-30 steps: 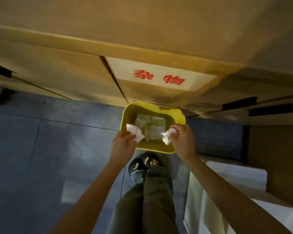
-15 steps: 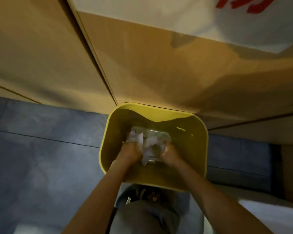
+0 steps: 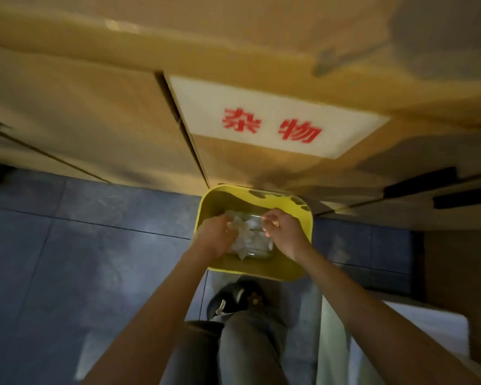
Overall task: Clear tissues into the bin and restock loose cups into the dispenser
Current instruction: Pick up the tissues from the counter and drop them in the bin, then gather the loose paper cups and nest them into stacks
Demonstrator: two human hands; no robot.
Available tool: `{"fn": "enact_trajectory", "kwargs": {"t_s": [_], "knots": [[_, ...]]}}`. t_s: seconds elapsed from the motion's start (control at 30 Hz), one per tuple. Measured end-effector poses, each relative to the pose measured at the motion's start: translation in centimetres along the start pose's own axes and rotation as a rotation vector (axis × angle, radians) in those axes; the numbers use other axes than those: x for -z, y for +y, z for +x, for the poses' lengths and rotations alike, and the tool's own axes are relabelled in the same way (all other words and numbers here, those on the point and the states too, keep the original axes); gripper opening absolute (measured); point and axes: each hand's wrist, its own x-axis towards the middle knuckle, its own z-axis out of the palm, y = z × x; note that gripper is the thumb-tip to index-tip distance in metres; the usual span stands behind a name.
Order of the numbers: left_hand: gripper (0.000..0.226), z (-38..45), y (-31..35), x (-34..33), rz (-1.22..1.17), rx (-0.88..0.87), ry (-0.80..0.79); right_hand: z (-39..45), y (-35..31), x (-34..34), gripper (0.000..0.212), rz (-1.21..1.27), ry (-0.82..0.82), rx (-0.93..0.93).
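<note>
A yellow bin [image 3: 257, 269] stands on the floor against the cabinet, straight below me. Crumpled white tissues [image 3: 249, 240] lie inside it on a clear plastic liner. My left hand [image 3: 214, 237] hovers over the bin's left side with its fingers loosely curled downward, and no tissue shows in its grip. Over the right side, my right hand [image 3: 285, 234] has its fingers spread and holds nothing. The tissues lie between and below the two hands. No cups or dispenser are in sight.
Wooden cabinet doors fill the top, one bearing a white label with red characters [image 3: 270, 120]. Black handles [image 3: 419, 182] show at the right. Grey floor tiles [image 3: 81, 245] spread to the left. My legs and dark shoe [image 3: 239, 298] are below the bin, and a white object [image 3: 428, 323] is at lower right.
Both hands carried tissues down into the bin and have let them go. The hands have lifted a little and the camera has pulled back upward.
</note>
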Motion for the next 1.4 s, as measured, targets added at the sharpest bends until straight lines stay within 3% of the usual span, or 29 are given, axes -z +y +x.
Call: {"fn": "enact_trajectory", "kwargs": {"t_s": [0.13,0.33,0.43,0.57,0.8,0.97,1.07,1.17,1.27,1.4], "knots": [[0.02,-6.3,6.7,7.4,-0.004,-0.141,0.263,-6.4,-7.1,5.2,0.014,-0.13,0.122,0.186],[0.019,-13.8,15.5,16.8,0.275,-0.419,0.538,-13.9,-17.0,13.3,0.021,-0.459,0.34,0.429],[0.024,-15.1,19.2,20.5,0.369,-0.541,0.588,-15.9,-20.6,18.2,0.02,-0.488,0.445,0.487],[0.026,-15.6,25.4,23.8,0.379,-0.568,0.594,-17.4,-23.9,24.3,0.021,-0.435,0.551,0.457],[0.039,-14.3,35.0,23.9,0.268,-0.63,0.648,-16.0,-26.2,33.3,0.028,-0.438,0.641,0.476],[0.051,-11.5,39.1,21.8,0.296,-0.557,0.559,-12.9,-26.3,38.2,0.04,-0.361,0.691,0.444],[0.06,-9.6,41.7,20.2,0.174,-0.482,0.44,-11.3,-24.9,40.6,0.046,-0.224,0.72,0.348],[0.074,-7.1,44.5,19.0,-0.118,-0.338,0.298,-9.8,-23.4,42.5,0.054,-0.129,0.733,0.244],[0.088,-4.6,47.5,18.5,-0.608,-0.11,0.133,-8.5,-21.6,43.6,0.059,-0.165,0.724,0.17],[0.078,-2.5,49.2,17.9,-0.933,0.062,-0.001,-6.5,-20.4,44.9,0.063,-0.047,0.638,0.078]]}}
